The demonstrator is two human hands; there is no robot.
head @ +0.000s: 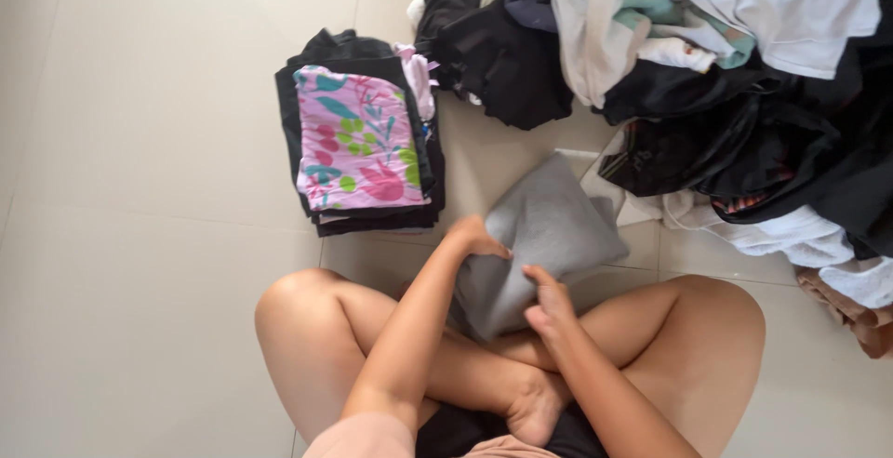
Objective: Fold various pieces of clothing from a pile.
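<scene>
Right hand (549, 305) and left hand (476, 237) both gripping grey garment (544, 230); folded stack (358, 137) beside.

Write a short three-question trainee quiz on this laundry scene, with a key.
1. True or false: both hands, left hand and right hand, are on the grey garment.
2. What lies on top of the folded stack? A) white towel B) pink floral cloth C) blue jeans
3. Fill in: the unsorted clothes pile lies to the person's ____ side.

Key: 1 true. 2 B, the pink floral cloth. 3 right.
</scene>
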